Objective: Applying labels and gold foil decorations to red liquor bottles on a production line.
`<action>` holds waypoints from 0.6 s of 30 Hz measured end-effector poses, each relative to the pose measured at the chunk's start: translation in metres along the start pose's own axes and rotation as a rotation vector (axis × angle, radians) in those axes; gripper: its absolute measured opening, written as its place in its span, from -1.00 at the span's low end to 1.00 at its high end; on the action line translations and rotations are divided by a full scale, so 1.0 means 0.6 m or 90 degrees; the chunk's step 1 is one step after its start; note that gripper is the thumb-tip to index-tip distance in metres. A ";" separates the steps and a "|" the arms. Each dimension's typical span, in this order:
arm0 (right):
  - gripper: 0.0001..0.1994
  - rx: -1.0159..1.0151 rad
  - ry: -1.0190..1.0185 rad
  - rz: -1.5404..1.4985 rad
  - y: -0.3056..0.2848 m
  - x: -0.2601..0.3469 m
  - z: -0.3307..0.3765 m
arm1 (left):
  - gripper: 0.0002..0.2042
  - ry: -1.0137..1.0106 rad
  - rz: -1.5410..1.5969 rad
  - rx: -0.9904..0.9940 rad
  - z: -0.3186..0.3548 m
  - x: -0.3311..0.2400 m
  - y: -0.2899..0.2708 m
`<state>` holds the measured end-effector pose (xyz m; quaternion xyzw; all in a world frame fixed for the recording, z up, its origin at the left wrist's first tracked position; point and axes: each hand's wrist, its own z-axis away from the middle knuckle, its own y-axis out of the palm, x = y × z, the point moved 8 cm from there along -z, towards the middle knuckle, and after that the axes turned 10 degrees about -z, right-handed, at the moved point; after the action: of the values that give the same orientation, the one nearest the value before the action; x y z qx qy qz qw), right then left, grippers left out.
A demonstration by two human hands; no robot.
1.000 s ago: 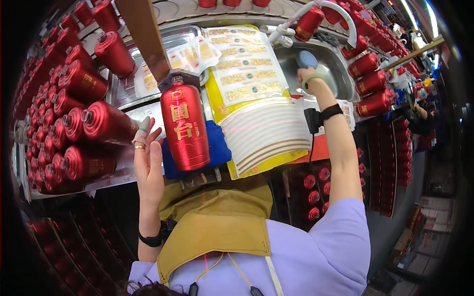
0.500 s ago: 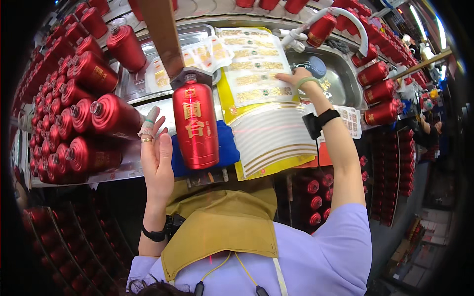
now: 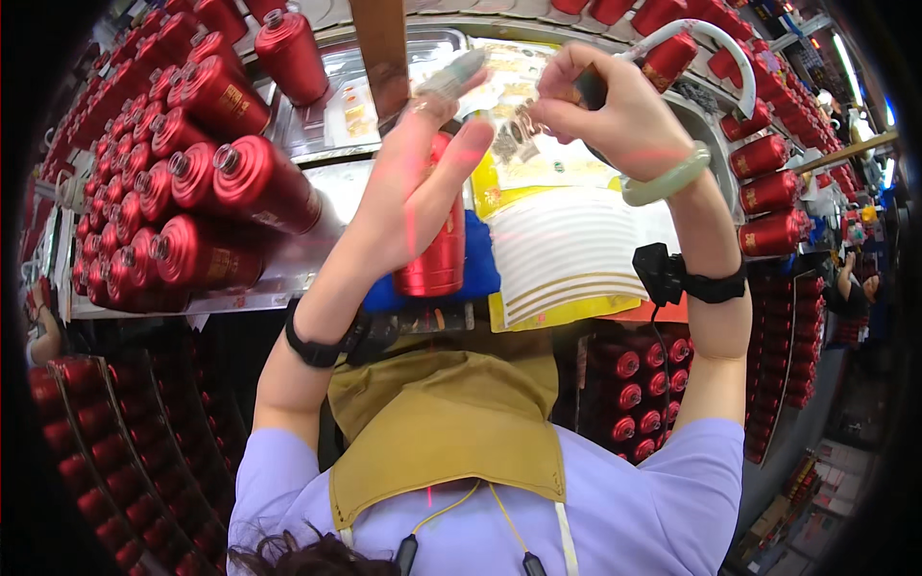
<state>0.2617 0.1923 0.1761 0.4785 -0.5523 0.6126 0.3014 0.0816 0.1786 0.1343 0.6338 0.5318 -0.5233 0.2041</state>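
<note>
A red bottle (image 3: 440, 259) with its neck toward the far side lies on a blue cloth (image 3: 477, 252) in front of me. My left hand (image 3: 413, 187) is held above the bottle, fingers stretched out and thumb apart, covering most of it. Thumb and fingertips of my right hand (image 3: 605, 120) are pinched together on a thin, see-through strip with gold patterns (image 3: 519, 134). Below that strip lies a white sheet of gold decals (image 3: 552, 171). A sheet with curved white bands and gold lines (image 3: 567, 254) rests nearer me on a yellow backing (image 3: 547, 319).
Red bottles (image 3: 259, 182) crowd the left of the bench. A brown post (image 3: 380, 58) rises at the far side. On the right are a curved white tap (image 3: 706, 34) over a metal sink and more red bottles (image 3: 768, 235). Racks of bottles (image 3: 639, 394) stand below.
My right hand has lifted from the decal sheet toward me, with a gold-patterned strip in its fingers. My left hand has moved up and right, from beside the bottle to above it.
</note>
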 end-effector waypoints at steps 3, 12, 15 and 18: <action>-0.75 0.010 -0.063 -0.039 0.019 0.063 0.012 | -0.42 -0.158 0.094 0.054 -0.013 0.034 0.011; -0.84 -0.053 0.040 -0.081 0.095 0.009 0.094 | -0.67 -0.174 0.094 0.130 0.097 0.008 -0.077; -0.80 -0.057 -0.020 -0.167 0.138 -0.010 0.132 | -0.67 -0.246 0.089 0.123 0.150 0.013 -0.093; -0.76 -0.075 0.041 -0.155 0.173 -0.057 0.153 | -0.66 -0.305 0.105 0.064 0.192 0.054 -0.097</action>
<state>0.2038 0.0876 0.0979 0.5035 -0.5152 0.5528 0.4190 -0.0252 0.1198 0.0806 0.5425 0.3883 -0.6656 0.3345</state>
